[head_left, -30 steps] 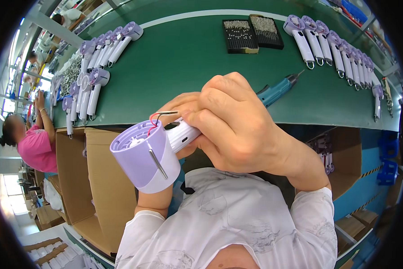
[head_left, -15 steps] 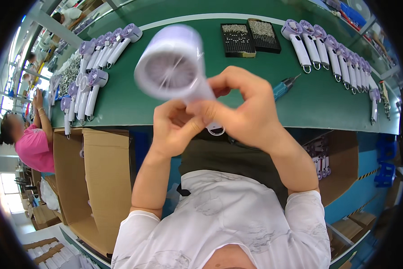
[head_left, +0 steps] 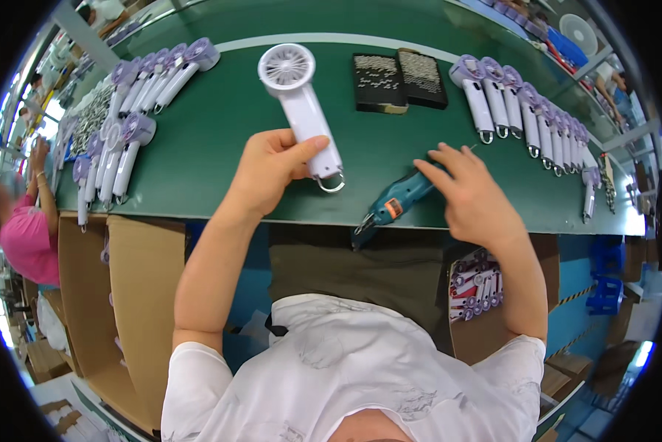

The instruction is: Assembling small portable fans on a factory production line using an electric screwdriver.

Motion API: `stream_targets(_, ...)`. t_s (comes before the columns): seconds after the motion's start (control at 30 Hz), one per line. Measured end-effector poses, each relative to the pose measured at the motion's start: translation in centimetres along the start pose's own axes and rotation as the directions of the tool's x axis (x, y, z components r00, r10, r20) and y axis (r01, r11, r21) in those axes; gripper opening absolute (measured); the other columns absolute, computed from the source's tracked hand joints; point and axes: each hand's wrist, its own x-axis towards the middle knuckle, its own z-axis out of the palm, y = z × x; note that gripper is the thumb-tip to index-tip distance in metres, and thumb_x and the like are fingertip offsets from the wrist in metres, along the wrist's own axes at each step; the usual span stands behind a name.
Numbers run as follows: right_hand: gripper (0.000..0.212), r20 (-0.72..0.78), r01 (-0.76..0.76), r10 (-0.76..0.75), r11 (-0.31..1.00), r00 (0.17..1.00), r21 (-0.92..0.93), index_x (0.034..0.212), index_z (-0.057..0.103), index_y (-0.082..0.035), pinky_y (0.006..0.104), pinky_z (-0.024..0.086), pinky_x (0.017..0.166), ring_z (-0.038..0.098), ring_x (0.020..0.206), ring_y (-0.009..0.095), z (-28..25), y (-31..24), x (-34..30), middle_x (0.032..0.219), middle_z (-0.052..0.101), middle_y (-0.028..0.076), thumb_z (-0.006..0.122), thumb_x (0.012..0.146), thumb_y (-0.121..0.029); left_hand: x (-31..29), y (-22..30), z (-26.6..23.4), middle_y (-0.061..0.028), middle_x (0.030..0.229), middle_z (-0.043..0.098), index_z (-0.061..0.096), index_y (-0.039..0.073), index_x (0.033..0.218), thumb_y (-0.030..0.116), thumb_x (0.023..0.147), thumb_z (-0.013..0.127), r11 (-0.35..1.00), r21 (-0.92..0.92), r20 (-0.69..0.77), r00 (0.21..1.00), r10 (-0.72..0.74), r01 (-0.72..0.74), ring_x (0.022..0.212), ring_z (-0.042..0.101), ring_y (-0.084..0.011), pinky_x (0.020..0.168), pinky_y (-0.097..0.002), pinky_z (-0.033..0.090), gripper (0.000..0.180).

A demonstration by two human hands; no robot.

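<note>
My left hand (head_left: 266,171) grips the lower handle of a white handheld fan (head_left: 301,110), thumb across its front. The fan is held tilted over the table, its round spoked head pointing away from me and a metal loop at its near end. On the right, my right hand (head_left: 474,195) is over the front part of a teal electric screwdriver (head_left: 401,200), with fingers apart and partly bent. The screwdriver lies slantwise at the table's near edge, its cord end toward me. My hand hides part of it, so I cannot tell whether the fingers touch it.
Two black trays of small screws (head_left: 379,82) lie at the back of the green table (head_left: 220,140). Rows of fans (head_left: 541,125) flank both sides. Open cardboard boxes (head_left: 148,295) stand below the edge, one holding fans (head_left: 478,283). A person in pink (head_left: 30,243) sits at far left.
My right hand has left the fan and moved right to the screwdriver. My left hand now holds the fan alone, a little farther left and lower toward the table.
</note>
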Motion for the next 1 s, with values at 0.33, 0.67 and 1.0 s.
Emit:
stream_targets(0.33, 0.039, 0.082, 0.289, -0.283, 0.954, 0.956, -0.082, 0.121, 0.065, -0.007, 0.0431, 0.051, 0.087, 0.059, 0.095, 0.033, 1.4, 1.9, 2.7, 0.098, 0.058, 0.013, 0.064, 0.081, -0.007, 10.2, 3.1, -1.6, -0.0164, 0.099, 0.073, 0.064, -0.011, 0.11, 0.022, 0.092, 0.077, 0.998, 0.059, 0.073, 0.997, -0.02, 0.016, 0.086, 0.074, -0.0226, 0.081, -0.0362, 0.061, 0.04)
stream_targets(0.67, 0.012, -0.701, 0.558, 0.514, 0.431, 0.494, 0.709, 0.101, 0.056, 0.0, 0.0348, 0.056, 0.061, 0.058, 0.066, 0.017, -2.9, 3.6, 10.1, 0.081, 0.058, 0.007, 0.057, 0.102, -0.012, 13.4, 1.5, -0.6, -0.0216, 0.106, 0.07, 0.06, -0.014, 0.117, 0.022, 0.099, 0.069, 0.993, -0.01, 0.13, 0.984, -0.119, 0.122, 0.089, 0.074, -0.0271, 0.08, -0.0387, 0.063, 0.042)
stream_targets(1.0, 0.065, -0.452, 0.425, 0.658, 0.216, 0.602, 0.879, 0.104, 0.054, -0.004, 0.0376, 0.046, 0.056, 0.05, 0.058, 0.019, -1.4, 7.1, 20.0, 0.069, 0.051, 0.004, 0.061, 0.094, -0.068, 12.0, 0.4, -0.5, -0.019, 0.095, 0.073, 0.064, -0.013, 0.107, 0.023, 0.098, 0.072, 0.981, 0.023, 0.115, 0.974, -0.193, 0.192, 0.079, 0.075, -0.0239, 0.073, -0.0352, 0.064, 0.038)
